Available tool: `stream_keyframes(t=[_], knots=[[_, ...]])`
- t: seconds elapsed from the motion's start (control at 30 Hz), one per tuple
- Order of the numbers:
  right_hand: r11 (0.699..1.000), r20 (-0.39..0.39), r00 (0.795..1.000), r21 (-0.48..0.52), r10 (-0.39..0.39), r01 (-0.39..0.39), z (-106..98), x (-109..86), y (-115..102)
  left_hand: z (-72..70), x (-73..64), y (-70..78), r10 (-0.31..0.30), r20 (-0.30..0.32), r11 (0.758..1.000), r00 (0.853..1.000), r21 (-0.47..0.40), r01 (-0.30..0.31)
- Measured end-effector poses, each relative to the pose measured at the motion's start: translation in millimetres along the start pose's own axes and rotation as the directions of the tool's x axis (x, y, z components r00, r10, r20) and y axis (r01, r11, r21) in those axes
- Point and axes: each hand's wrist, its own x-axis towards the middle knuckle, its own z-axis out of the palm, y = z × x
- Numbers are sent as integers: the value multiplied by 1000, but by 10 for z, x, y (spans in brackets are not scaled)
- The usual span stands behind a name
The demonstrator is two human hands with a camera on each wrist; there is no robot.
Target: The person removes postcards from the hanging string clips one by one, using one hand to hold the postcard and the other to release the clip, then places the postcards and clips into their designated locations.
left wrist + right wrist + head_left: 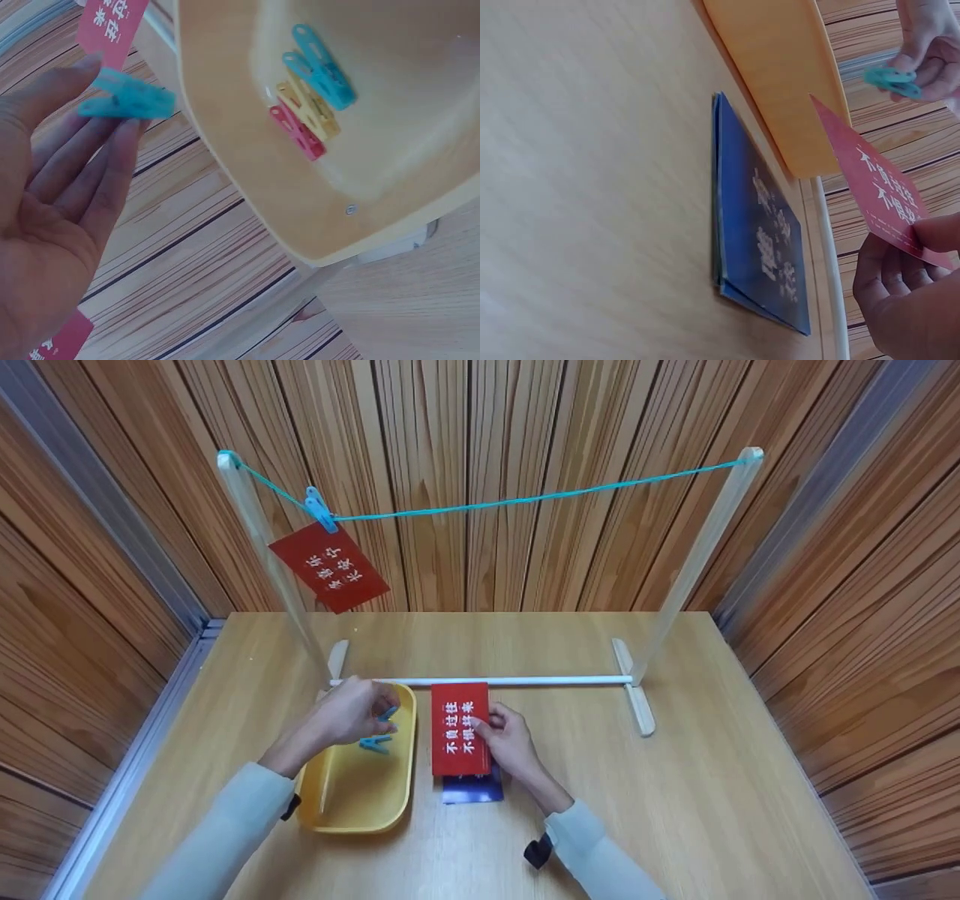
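My left hand (356, 712) pinches a blue clothespin (135, 99) between thumb and fingertips, over the far end of a yellow plastic basin (411, 780). Inside the basin lie a blue clothespin (324, 71), a yellow clothespin (319, 116) and a pink clothespin (298, 133). A red card (457, 731) with white characters is held by its right edge in my right hand (514, 739), thumb on top and fingers beneath. Below the raised card, a small stack of blue cards (757, 232) lies on the table, mostly covered in the head view.
A wooden stand with a left post (259, 525) and right post (697, 562) carries a teal cord (510, 501). At its left, a blue clothespin (320, 510) holds a hanging red card (330, 566). A white bar (555, 681) joins the stand's feet behind the basin.
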Motion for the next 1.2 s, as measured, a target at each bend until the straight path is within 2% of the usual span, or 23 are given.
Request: stream_keyframes(t=[0.1, 0.23, 0.33, 0.47, 0.6, 0.73, 0.9, 1.03, 1.2], knots=[[1000, 1, 1000, -6, 13, -13, -11, -31, 22, 53, -13, -30, 1, 44, 998, 999, 58, -4], [1000, -11, 1000, -6, 26, -27, -20, -67, 65, 154, -28, -85, 24, 70, 994, 997, 104, -31], [999, -19, 999, -3, 40, -40, -17, -84, 107, 237, -43, -134, 9, 99, 994, 995, 111, -20], [997, -16, 997, -16, 71, -72, -20, -125, 162, 337, -77, -173, -46, 146, 994, 988, 102, 32], [995, -17, 995, -32, 99, -99, -36, -167, 206, 415, -93, -187, -46, 162, 994, 986, 102, 30], [996, -29, 997, -53, 65, -66, -42, -166, 227, 465, -96, -199, -3, 165, 993, 986, 113, -16], [994, -31, 999, -105, 20, -23, -42, -139, 250, 505, -86, -203, -24, 169, 992, 985, 123, 3], [987, -27, 998, -148, 60, -64, -51, -146, 240, 535, -90, -215, -54, 172, 992, 984, 124, 33], [966, -62, 983, -183, 173, -182, -27, -144, 195, 568, -100, -221, -93, 183, 989, 979, 134, 69]])
